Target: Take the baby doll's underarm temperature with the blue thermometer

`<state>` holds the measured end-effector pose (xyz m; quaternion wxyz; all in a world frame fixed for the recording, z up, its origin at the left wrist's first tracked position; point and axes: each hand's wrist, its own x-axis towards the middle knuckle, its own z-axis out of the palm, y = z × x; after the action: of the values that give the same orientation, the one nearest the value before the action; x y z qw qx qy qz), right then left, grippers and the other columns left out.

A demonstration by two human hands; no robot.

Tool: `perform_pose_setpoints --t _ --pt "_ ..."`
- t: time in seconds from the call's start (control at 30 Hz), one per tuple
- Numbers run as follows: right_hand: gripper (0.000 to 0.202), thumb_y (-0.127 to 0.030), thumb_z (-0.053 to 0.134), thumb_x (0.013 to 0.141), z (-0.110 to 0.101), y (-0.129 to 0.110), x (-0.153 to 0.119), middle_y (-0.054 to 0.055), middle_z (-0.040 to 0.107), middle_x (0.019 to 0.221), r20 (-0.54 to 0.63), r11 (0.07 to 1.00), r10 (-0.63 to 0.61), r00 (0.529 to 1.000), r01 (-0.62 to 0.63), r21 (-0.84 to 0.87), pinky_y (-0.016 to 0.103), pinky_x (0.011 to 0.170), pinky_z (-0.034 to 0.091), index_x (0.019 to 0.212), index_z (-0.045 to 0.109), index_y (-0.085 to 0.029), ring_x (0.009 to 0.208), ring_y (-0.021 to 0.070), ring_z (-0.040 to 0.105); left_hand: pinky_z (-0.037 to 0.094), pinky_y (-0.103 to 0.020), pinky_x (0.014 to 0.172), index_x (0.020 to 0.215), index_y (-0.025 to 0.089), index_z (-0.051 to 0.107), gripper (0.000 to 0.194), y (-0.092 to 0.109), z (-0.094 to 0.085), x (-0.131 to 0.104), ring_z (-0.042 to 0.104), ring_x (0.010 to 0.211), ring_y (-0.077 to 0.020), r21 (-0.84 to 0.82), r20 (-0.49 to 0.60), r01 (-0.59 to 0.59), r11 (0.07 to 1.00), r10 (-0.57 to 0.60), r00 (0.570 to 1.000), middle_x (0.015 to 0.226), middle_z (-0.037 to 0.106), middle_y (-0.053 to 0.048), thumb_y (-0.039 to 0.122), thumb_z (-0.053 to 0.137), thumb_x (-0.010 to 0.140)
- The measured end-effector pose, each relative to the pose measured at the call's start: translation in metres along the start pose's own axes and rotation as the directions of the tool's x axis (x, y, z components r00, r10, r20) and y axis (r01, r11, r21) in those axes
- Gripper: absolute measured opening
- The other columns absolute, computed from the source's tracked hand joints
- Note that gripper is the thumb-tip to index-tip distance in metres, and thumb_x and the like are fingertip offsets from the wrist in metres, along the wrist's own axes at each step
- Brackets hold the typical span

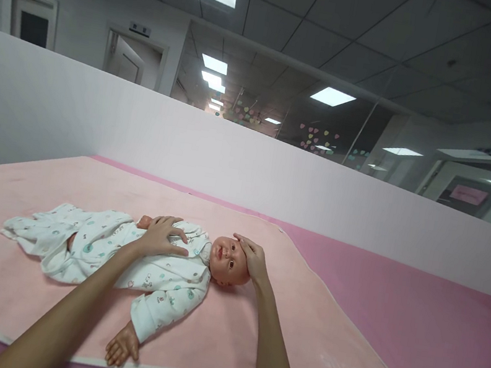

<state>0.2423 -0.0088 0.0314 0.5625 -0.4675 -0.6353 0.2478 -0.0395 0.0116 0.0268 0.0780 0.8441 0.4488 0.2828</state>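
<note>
A baby doll (230, 262) lies on its back across a peach blanket (210, 341), its head toward the right. It wears a white printed outfit (167, 312), and one doll hand sticks out near the blanket's front edge. My left hand (164, 237) rests on the doll's chest with fingers spread. Against the top of the doll's head lies my right hand (254, 259), its fingers stretched along the head and not wrapped round it.
Under the blanket is a pink padded surface (396, 297). A low white wall (230, 162) runs behind it, with glass (287, 103) above. Doors (127, 60) stand farther back on the left.
</note>
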Motion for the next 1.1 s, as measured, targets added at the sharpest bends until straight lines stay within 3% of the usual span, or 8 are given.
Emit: perform_pose_setpoints --t 0.2,0.3,0.37,0.5,0.57,0.8,0.97,1.1 --pt "0.028 -0.035 0.052 0.075 0.002 -0.003 0.0 0.006 0.063 0.109 -0.036 0.999 -0.028 0.999 0.026 -0.039 0.036 0.096 0.039 0.094 0.066 -0.02 0.107 0.0205 0.053 0.013 -0.05 0.104 0.089 0.035 0.066 0.045 -0.002 -0.004 -0.001 0.025 0.126 -0.0313 -0.045 0.079 -0.002 0.999 0.005 0.997 0.136 0.035 0.002 0.066 0.061 0.056" --pt "0.025 -0.03 0.05 0.074 0.005 -0.005 -0.001 0.006 0.066 0.099 -0.151 0.986 -0.114 0.982 0.093 -0.14 0.035 0.087 0.044 0.089 0.066 -0.018 0.097 0.0201 0.058 0.012 -0.05 0.104 0.09 0.035 0.065 0.045 -0.001 -0.005 -0.001 0.023 0.127 -0.0313 -0.056 0.089 -0.006 0.998 0.011 0.996 0.137 0.033 0.001 0.064 0.061 0.057" --pt "0.022 -0.023 0.046 0.073 0.008 -0.006 -0.003 0.006 0.066 0.093 -0.298 0.944 -0.26 0.918 0.176 -0.28 0.034 0.081 0.046 0.084 0.065 -0.018 0.091 0.0194 0.059 0.011 -0.05 0.104 0.09 0.035 0.065 0.041 0.0 -0.007 -0.001 0.022 0.128 -0.0308 -0.065 0.101 -0.009 0.998 0.015 0.995 0.138 0.033 0.002 0.062 0.062 0.059" --pt "0.024 -0.009 0.037 0.066 0.016 -0.008 -0.007 0.004 0.064 0.073 -0.411 0.749 -0.589 0.696 0.28 -0.6 0.032 0.073 0.045 0.057 0.057 -0.019 0.076 0.0174 0.058 0.011 -0.051 0.105 0.095 0.036 0.063 0.042 0.0 -0.011 -0.004 0.018 0.13 -0.0322 -0.075 0.146 -0.021 0.997 0.032 0.989 0.14 0.03 0.002 0.058 0.064 0.059" --pt "0.024 -0.006 0.037 0.065 0.021 -0.01 -0.011 0.004 0.062 0.067 -0.378 0.675 -0.667 0.643 0.306 -0.671 0.031 0.07 0.043 0.053 0.052 -0.02 0.07 0.0165 0.056 0.011 -0.051 0.105 0.096 0.036 0.063 0.043 0.0 -0.012 -0.004 0.016 0.131 -0.033 -0.08 0.16 -0.022 0.997 0.035 0.987 0.141 0.028 0.002 0.057 0.065 0.058" --pt "0.021 -0.003 0.04 0.063 0.056 -0.017 -0.026 0.001 0.056 0.06 -0.1 0.472 -0.796 0.597 0.508 -0.72 0.03 0.073 0.039 0.052 0.048 -0.019 0.066 0.0137 0.05 0.008 -0.05 0.106 0.089 0.034 0.066 0.031 -0.001 -0.004 0.0 0.023 0.129 -0.028 -0.112 0.074 0.027 0.993 -0.019 0.997 0.138 0.036 0.001 0.056 0.055 0.069" --pt "0.018 -0.003 0.04 0.057 0.089 -0.012 -0.036 0.0 0.055 0.063 0.121 0.345 -0.805 0.581 0.624 -0.701 0.034 0.081 0.033 0.054 0.049 -0.019 0.065 0.013 0.045 0.008 -0.05 0.106 0.086 0.031 0.066 0.035 -0.006 0.005 0.007 0.028 0.128 -0.0253 -0.207 -0.01 0.091 0.974 -0.095 0.995 0.133 0.044 0.0 0.055 0.042 0.078" --pt "0.016 -0.004 0.042 0.056 0.096 -0.01 -0.037 0.0 0.058 0.068 0.165 0.32 -0.79 0.59 0.628 -0.709 0.036 0.085 0.03 0.055 0.049 -0.018 0.069 0.0134 0.045 0.009 -0.049 0.106 0.086 0.029 0.064 0.036 -0.004 0.004 0.009 0.029 0.128 -0.0251 -0.259 -0.016 0.146 0.955 -0.156 0.988 0.132 0.046 0.0 0.052 0.038 0.08"
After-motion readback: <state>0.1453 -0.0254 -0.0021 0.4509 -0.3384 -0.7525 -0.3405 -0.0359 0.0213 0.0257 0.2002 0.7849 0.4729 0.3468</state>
